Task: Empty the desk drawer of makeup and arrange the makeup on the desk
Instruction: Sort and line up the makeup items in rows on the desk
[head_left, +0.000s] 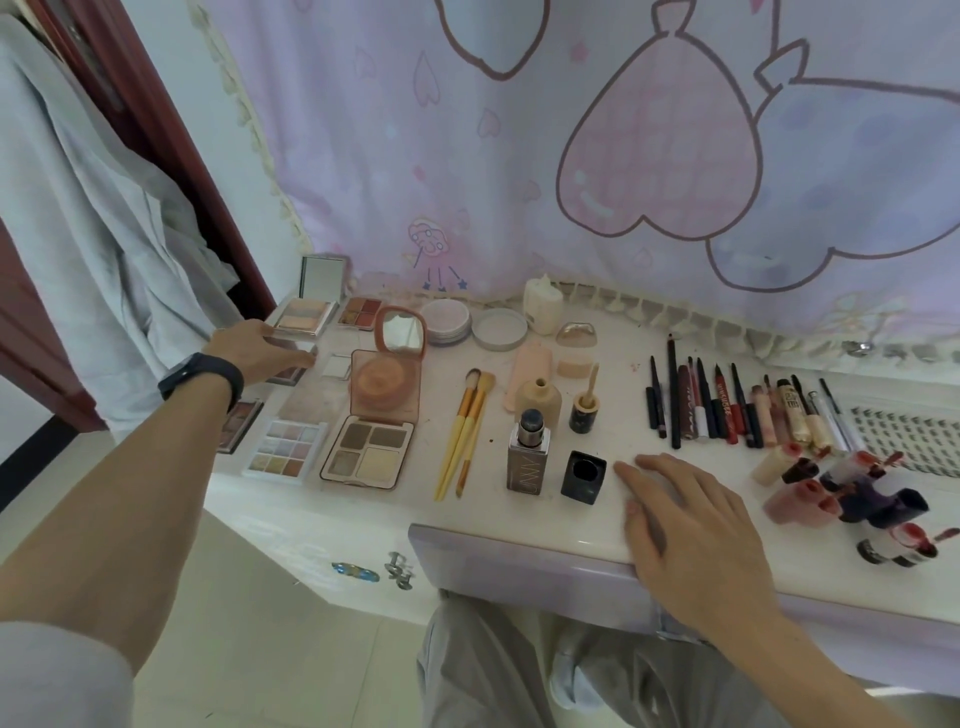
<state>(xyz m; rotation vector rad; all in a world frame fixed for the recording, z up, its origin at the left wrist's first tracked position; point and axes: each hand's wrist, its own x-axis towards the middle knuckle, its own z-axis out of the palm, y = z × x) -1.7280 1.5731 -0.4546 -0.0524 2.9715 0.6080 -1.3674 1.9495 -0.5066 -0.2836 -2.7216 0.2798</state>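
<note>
Makeup lies in rows on the white desk (524, 514). My left hand (260, 347) reaches to the far left and grips a small reddish palette (289, 371), beside an open mirrored palette (306, 312). My right hand (691, 514) rests flat and empty on the desk's front edge, fingers spread, just right of a black cap (583, 476). Open eyeshadow palettes (368, 451) sit at front left, yellow brushes (465, 431) in the middle, and a foundation bottle (529, 456) next to the cap. The lilac drawer front (519, 566) shows below the desk edge.
A row of pencils and liners (727, 410) lies at right, with lipstick tubes (841, 493) and a lash tray (914, 441) beyond. Round compacts (470, 325) and a cream bottle (543, 306) stand at the back against a pink curtain (571, 156). Clothing hangs at left.
</note>
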